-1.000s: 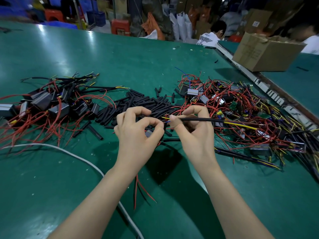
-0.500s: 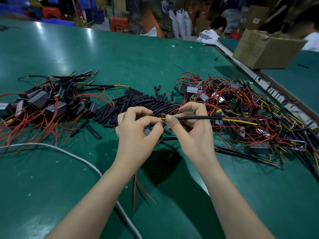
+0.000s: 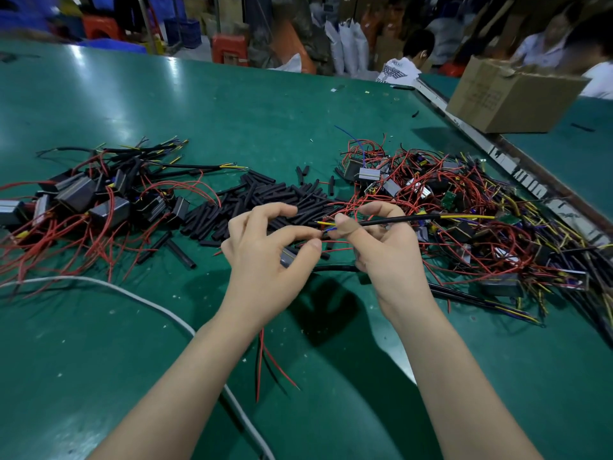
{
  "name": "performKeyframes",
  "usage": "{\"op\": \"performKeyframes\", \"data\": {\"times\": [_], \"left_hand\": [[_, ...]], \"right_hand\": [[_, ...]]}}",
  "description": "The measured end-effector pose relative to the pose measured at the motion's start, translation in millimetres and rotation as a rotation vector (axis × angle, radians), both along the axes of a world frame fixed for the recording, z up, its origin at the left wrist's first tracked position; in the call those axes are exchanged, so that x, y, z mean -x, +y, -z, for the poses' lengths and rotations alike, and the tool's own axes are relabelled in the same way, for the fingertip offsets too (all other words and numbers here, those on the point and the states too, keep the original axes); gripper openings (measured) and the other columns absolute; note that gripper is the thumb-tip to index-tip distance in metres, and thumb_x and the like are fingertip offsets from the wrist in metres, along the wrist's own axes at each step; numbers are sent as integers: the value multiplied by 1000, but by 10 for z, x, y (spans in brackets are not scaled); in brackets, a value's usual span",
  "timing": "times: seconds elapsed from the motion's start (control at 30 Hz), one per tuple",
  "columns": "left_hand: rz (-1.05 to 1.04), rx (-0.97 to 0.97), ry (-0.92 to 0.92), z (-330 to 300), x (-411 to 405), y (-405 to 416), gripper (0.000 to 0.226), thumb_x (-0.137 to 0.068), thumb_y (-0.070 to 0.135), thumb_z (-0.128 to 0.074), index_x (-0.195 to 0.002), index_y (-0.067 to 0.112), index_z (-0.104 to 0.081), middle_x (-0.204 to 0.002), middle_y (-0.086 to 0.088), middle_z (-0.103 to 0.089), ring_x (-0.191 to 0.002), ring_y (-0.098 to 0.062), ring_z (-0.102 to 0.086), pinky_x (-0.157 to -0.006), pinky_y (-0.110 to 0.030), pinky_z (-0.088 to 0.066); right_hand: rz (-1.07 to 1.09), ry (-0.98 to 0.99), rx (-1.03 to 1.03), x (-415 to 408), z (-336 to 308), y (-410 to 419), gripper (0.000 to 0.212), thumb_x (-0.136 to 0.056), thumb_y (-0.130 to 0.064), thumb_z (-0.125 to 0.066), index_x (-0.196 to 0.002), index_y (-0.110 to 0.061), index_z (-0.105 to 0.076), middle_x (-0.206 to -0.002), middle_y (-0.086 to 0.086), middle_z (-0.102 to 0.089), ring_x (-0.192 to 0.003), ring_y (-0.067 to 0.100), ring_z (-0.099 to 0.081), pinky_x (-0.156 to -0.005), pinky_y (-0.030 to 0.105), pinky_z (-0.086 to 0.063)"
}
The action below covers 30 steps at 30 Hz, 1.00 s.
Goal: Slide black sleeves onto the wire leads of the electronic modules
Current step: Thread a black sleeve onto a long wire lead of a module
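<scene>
Black sleeve (image 3: 398,220), yellow wire at both ends

Table (image 3: 232,111): dark green, glossy, pale glare patches at far left.
Loose sleeves (image 3: 265,200) in centre heap: matte black.
Sleeve (image 3: 398,220) in right hand (image 3: 388,257): black; yellow lead (image 3: 467,216) out far end, yellow and blue tips at near end.
Modules (image 3: 79,197) at left: dark grey-black, red leads.
Right heap (image 3: 464,207): red wires mostly, some yellow, blue, green board.
Cable (image 3: 132,293) across table: white.
Carton (image 3: 510,97): plain brown.
Stools (image 3: 229,48) behind: red-orange.
</scene>
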<state>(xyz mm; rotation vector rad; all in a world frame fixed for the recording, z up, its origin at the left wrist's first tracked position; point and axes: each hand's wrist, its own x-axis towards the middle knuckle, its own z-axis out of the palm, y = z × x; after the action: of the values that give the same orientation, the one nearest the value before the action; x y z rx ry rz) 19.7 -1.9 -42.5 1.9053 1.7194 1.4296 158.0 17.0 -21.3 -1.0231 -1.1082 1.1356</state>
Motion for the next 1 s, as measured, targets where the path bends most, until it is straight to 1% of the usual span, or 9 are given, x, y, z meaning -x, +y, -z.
{"op": "performKeyframes", "data": {"times": [0.13,0.23,0.43,0.6,0.67,0.73,0.83,0.93,1.0], "left_hand": [[64,-49,255,105,-44,-7,28,-74,50,-52,-83,33,-73,-129,9,-53,-118,-19,-33,-84,-29,-20],[146,-42,401,173,-129,10,27,-73,50,-58,-85,31,-73,-137,3,-50,-119,-22,-33,-86,-38,-27],[115,-46,370,205,-89,45,9,-73,36,-67,-78,30,-71,-132,2,-53,-117,-22,-34,-82,-35,-25],[-26,-101,345,151,-132,-19,17,-74,33,-61,-81,20,-67,-90,-5,-50,-85,-26,-43,-67,-34,-35],[98,-127,371,157,-181,-19,17,-74,25,-64,-84,11,-67,-88,-9,-55,-80,-31,-50,-64,-40,-44],[257,-47,447,172,-212,-18,26,-77,21,-63,-98,5,-65,-104,-14,-59,-91,-36,-56,-72,-46,-49],[335,50,556,202,-216,-1,38,-85,27,-61,-119,10,-57,-116,-10,-60,-101,-33,-54,-79,-41,-45],[310,-42,645,181,-172,-11,30,-81,36,-67,-105,18,-65,-93,-2,-65,-84,-30,-54,-65,-37,-38],[324,-80,635,173,-133,-26,27,-84,44,-58,-99,26,-70,-90,5,-65,-83,-27,-53,-66,-36,-36]], "right_hand": [[-75,84,73,3,-27,2,25,-85,-7,-67,-93,-18,-46,-64,6,-71,-37,-1,-45,-37,11,-29],[-110,95,118,-9,-11,17,27,-82,-9,-70,-96,-18,-48,-67,6,-70,-40,3,-44,-41,14,-33],[-129,158,189,-55,-41,40,36,-70,-19,-75,-96,-19,-50,-71,6,-71,-40,2,-38,-38,12,-29],[-149,184,296,-118,-62,58,22,-83,-14,-68,-93,-20,-50,-72,3,-71,-38,2,-44,-31,10,-23],[-180,153,316,-129,-56,56,19,-85,-14,-67,-93,-20,-51,-73,2,-72,-38,3,-46,-30,10,-22],[-209,141,327,-136,-55,58,22,-82,-16,-68,-94,-20,-51,-74,2,-72,-39,3,-46,-29,10,-21],[-241,131,329,-155,-56,68,31,-70,-24,-71,-95,-20,-53,-76,2,-72,-38,2,-46,-28,10,-21],[-264,145,325,-185,-47,77,34,-67,-25,-72,-95,-20,-54,-78,3,-72,-36,2,-44,-27,10,-22],[-260,154,324,-203,-47,85,34,-66,-25,-72,-95,-20,-55,-79,3,-73,-38,2,-45,-27,9,-23]]}}
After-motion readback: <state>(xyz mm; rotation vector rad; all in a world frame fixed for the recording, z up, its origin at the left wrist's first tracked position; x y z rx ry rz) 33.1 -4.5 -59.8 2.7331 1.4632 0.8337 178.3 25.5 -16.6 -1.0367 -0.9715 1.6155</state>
